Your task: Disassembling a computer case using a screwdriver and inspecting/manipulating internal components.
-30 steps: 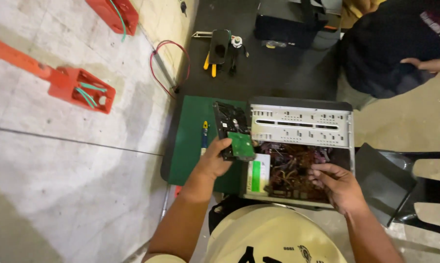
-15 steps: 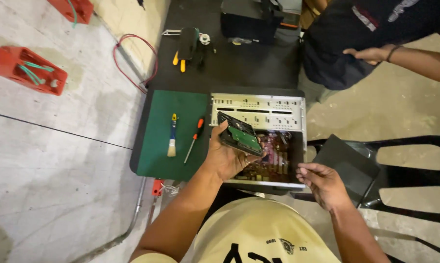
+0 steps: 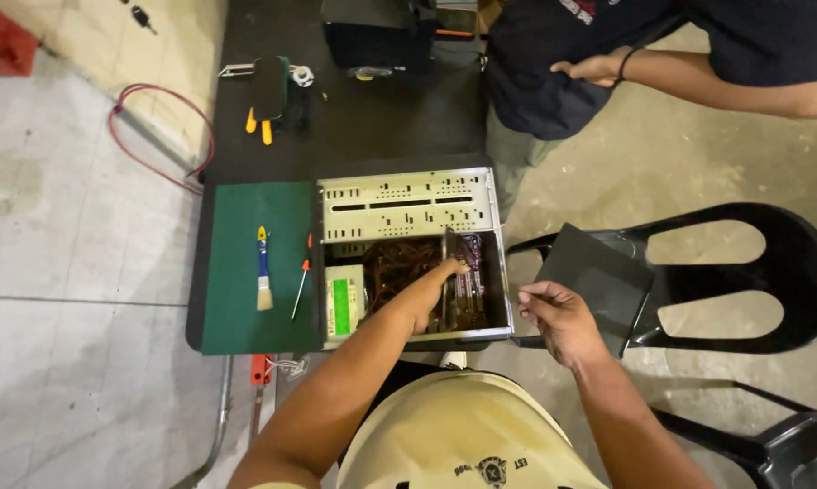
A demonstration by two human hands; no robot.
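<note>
An open grey computer case [image 3: 408, 204] lies on a black table, with wires and boards showing inside. My left hand [image 3: 426, 297] reaches into the case and grips a green circuit card [image 3: 448, 258], which stands on edge among other cards near the case's right wall. My right hand [image 3: 558, 317] hovers just outside the case's right front corner, fingers loosely curled and holding nothing. A green-labelled power unit [image 3: 343, 299] sits in the case's left front corner.
A green mat [image 3: 245, 308] left of the case carries a small brush [image 3: 263, 272] and a red screwdriver [image 3: 301, 282]. A black panel [image 3: 594, 276] rests on a black chair [image 3: 770, 272] to the right. Another person [image 3: 607, 63] stands behind the table. Yellow-handled pliers [image 3: 258, 125] lie farther back.
My left hand has lowered the green card from above the case down into it, turning it on edge. My right hand has shifted to the case's right front corner. The view has shifted.
</note>
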